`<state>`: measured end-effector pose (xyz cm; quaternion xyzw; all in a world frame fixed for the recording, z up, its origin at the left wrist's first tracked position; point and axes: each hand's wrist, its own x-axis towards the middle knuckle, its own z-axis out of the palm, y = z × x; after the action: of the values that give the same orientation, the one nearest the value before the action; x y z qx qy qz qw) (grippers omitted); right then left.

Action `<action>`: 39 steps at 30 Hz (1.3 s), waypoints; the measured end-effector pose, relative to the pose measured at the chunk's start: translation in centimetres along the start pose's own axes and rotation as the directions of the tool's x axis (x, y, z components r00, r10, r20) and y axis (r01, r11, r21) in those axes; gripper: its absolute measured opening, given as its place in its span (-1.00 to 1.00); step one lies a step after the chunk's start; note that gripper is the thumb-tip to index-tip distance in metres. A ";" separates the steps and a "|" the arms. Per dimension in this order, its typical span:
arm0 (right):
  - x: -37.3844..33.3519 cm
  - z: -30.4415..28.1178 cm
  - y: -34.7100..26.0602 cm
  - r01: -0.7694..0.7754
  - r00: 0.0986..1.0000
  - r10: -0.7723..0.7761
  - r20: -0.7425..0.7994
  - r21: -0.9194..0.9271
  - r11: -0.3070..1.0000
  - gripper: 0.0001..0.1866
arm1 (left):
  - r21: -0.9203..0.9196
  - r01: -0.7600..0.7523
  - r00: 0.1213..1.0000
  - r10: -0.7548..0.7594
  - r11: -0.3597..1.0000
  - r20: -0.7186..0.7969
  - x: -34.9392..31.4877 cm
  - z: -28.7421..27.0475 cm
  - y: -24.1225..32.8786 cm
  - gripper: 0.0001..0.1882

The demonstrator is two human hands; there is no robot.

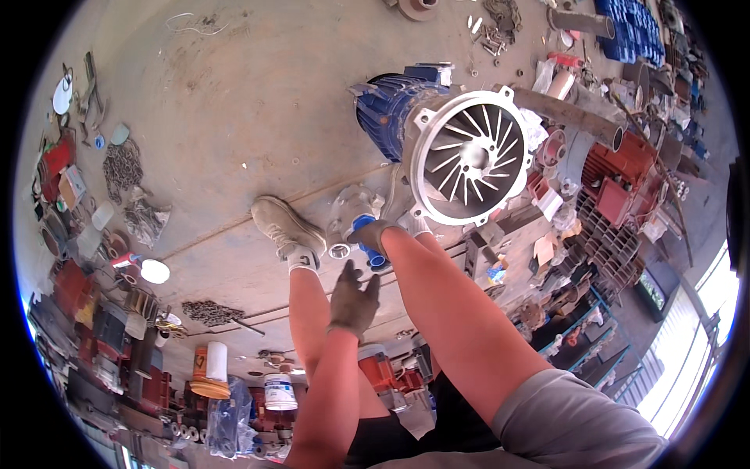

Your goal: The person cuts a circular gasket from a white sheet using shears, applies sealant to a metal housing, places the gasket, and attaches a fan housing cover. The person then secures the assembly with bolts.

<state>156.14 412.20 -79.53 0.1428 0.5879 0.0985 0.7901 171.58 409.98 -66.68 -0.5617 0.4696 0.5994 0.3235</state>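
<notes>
My right hand [370, 233], in a dark grey work glove, is closed round a blue tube-shaped part [376, 259] with a round open end. Just left of it a grey metal casting [353, 205] with a round opening lies on the floor between my shoes. Lower down, my gloved left hand [355, 301] hangs in the air, its fingers apart and nothing in them. Ahead to the right stands a blue finned motor [383, 117]. A silver round flanged housing with radial vanes [473, 156] is joined to it and faces up toward me.
A chain [123, 168] and plastic bags lie at the left. Metal pipes [574, 117], reddish machine parts [617, 180] and blue crates [631, 31] crowd the right. A white bucket [280, 392] stands behind my left leg. Loose bolts [492, 41] lie at the far side.
</notes>
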 end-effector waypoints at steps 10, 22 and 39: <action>1.5 4.5 1.0 -0.031 0.986 0.110 -0.122 0.521 0.853 -0.73 | -0.254 -0.021 0.867 -0.109 0.967 -0.487 6.0 -2.8 -8.2 -0.22; -16.8 11.6 -0.9 0.404 0.898 -0.296 -0.325 0.344 0.847 -0.69 | -0.966 0.220 0.973 -0.103 0.135 0.207 5.2 -6.4 -10.0 -0.08; -34.5 4.7 10.8 0.397 0.231 -0.954 -0.192 -0.877 0.273 -0.19 | -0.545 -0.810 0.355 0.920 0.216 -0.163 0.0 -4.8 -0.8 -0.24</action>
<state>150.81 410.68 -43.52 -0.5073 0.7498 -0.0473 0.4221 174.12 405.81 -66.45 -0.2041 0.4769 0.8319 -0.1970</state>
